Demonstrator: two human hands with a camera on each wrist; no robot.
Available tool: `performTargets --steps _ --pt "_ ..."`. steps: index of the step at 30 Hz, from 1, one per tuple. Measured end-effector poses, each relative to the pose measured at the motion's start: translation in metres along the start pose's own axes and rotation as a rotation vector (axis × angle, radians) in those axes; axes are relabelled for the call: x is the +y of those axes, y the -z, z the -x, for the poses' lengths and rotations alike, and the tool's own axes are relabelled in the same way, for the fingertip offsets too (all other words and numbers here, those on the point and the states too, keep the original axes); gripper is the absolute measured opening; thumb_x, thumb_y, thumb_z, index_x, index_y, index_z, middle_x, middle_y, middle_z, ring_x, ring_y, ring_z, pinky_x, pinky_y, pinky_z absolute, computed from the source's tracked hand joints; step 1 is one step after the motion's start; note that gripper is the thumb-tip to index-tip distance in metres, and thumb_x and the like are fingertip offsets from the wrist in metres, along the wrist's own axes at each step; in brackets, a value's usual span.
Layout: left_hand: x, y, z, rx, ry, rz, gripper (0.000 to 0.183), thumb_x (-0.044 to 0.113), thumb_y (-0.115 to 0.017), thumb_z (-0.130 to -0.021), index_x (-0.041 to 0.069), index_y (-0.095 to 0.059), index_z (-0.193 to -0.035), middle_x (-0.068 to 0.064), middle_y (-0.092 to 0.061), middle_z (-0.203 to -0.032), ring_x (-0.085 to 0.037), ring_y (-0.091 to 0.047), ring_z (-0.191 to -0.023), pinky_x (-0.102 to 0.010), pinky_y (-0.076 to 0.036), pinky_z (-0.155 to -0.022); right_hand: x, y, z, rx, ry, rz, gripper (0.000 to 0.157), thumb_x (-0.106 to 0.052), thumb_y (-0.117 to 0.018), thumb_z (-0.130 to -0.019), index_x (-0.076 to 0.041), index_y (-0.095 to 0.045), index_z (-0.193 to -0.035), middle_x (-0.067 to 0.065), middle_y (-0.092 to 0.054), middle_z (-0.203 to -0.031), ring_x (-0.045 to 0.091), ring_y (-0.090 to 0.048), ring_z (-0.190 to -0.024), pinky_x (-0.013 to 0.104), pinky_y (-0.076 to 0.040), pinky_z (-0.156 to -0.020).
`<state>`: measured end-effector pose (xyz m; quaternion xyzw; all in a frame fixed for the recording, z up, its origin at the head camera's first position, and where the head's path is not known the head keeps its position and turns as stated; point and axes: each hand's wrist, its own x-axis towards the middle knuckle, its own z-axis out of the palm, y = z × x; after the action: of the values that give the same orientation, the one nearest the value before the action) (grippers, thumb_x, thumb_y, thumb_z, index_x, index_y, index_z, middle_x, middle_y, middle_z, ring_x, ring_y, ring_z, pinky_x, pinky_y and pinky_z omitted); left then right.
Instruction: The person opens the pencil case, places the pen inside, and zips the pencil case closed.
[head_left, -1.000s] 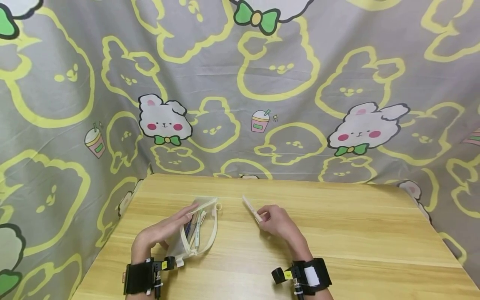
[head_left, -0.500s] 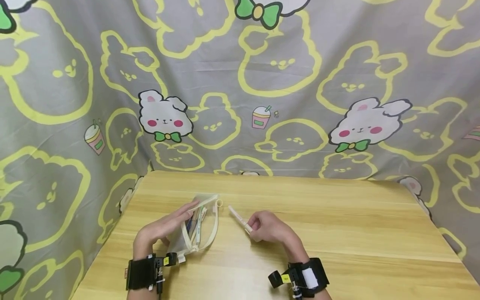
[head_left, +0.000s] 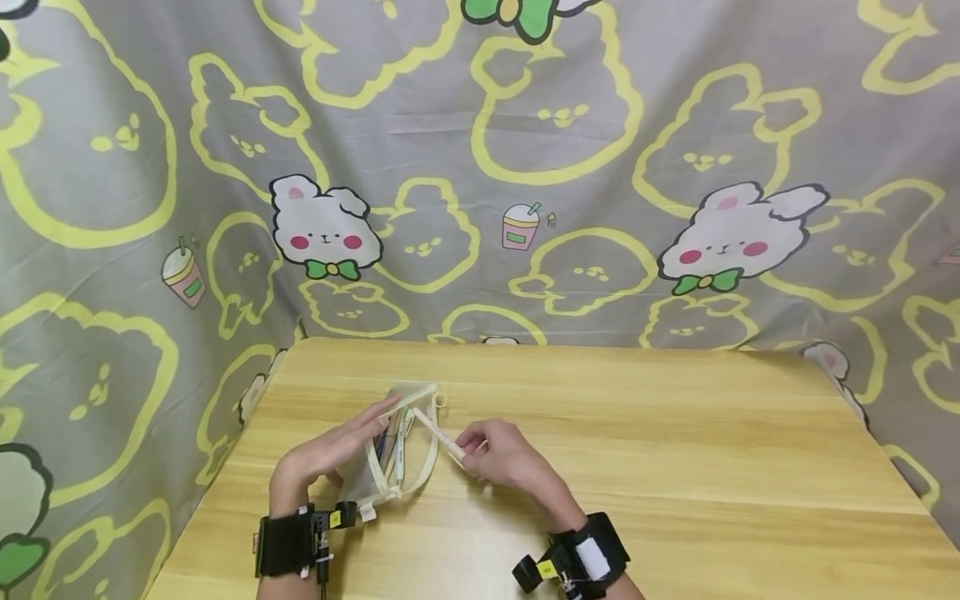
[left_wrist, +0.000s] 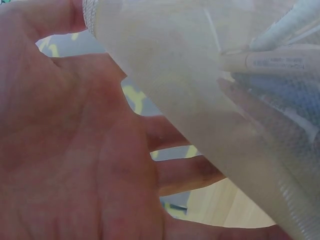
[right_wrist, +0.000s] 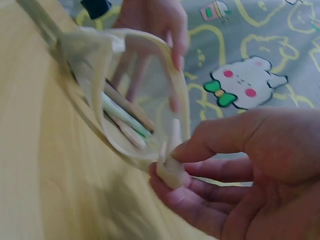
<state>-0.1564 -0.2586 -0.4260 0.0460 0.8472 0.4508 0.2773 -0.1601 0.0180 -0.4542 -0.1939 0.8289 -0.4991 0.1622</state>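
Observation:
A translucent pencil case with a cream zipper edge stands unzipped on the table, several pens inside. My left hand holds it from the left, its thumb at the rim and the other fingers behind the clear wall in the left wrist view. Between thumb and fingertips, my right hand pinches a pale pen by its clip end. This pen slants up and left, its far end at the mouth of the case. In the right wrist view the pen's far part is partly hidden by the rim.
The wooden table extends to the right of both hands. A grey curtain with yellow outlines and rabbit prints hangs behind it and on the left side. A ring-shaped zipper pull sits at the case's far corner.
My right hand has moved left with the pen, bringing its far end from the bare table side to the case's mouth. The left hand and the case have barely moved.

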Motion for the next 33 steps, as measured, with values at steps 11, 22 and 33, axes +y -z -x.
performTargets --steps 11,22,33 --pt "0.0 -0.004 -0.005 0.031 -0.028 -0.017 0.058 0.042 -0.032 -0.107 0.025 -0.015 -0.16 -0.016 0.002 -0.164 -0.063 -0.01 -0.134 -0.08 -0.046 -0.063 -0.009 -0.034 -0.017 0.127 0.0 -0.107 0.026 -0.002 -0.069 -0.082 0.004 -0.072 -0.107 0.007 -0.068 -0.087 0.015 -0.065 -0.073 0.026 -0.06 -0.062" --pt "0.001 -0.007 -0.005 0.022 -0.026 -0.022 0.058 0.043 -0.032 -0.107 0.026 -0.016 -0.16 -0.015 0.001 -0.164 -0.065 -0.013 -0.133 -0.075 -0.049 -0.061 -0.018 -0.063 -0.021 0.112 0.036 -0.235 0.024 -0.01 -0.072 -0.086 0.004 -0.073 -0.105 0.011 -0.073 -0.094 0.015 -0.071 -0.079 0.026 -0.062 -0.07" --pt "0.002 -0.004 -0.005 0.015 -0.054 -0.03 0.058 0.042 -0.033 -0.107 0.025 -0.016 -0.16 -0.017 0.002 -0.164 -0.06 -0.008 -0.137 -0.079 -0.046 -0.061 -0.018 -0.048 -0.023 0.152 0.084 -0.149 0.018 -0.005 -0.066 -0.091 0.002 -0.073 -0.105 0.011 -0.073 -0.103 0.02 -0.069 -0.089 0.034 -0.06 -0.081"
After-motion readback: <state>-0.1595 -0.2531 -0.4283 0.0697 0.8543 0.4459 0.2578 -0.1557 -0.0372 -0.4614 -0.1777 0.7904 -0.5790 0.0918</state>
